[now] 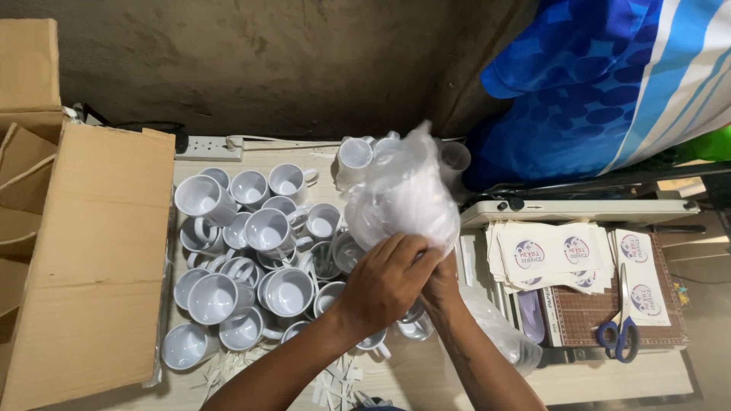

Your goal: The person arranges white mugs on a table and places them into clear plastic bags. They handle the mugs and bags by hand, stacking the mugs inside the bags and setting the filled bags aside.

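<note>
- A bundle wrapped in clear plastic film point(403, 194) is held above the middle of the counter point(426, 377), over the right edge of the mug cluster. The contents appear white and rounded, probably a mug, but the film blurs the shape.
- The left hand point(384, 281) is closed on the lower end of the film, where the plastic is gathered. The fingers point(396, 247) are curled around that gathered end.
- The right hand point(440, 285) lies just beside and partly behind the left. Its fingers are mostly hidden, so the grip cannot be told with certainty; it appears clamped on the same gathered end.
- Progress, as judged: the film already encloses the bundle, and the closing of its end appears to be in hand.
- Many white mugs point(266, 251) stand and lie unwrapped on the counter, touching one another. Most of the wrapping is judged still to be done.
- More clear plastic point(499, 327) lies under the right forearm.
- An open cardboard box point(91, 259) stands at the left edge, just beside the mugs.
- A paper trimmer point(579, 213), printed paper sheets point(552, 255) and blue-handled scissors point(620, 327) are found on the right.
- A power strip point(209, 147) lies along the wall.
- Free counter space is scarce; the crowded mugs stand directly below the bundle.
</note>
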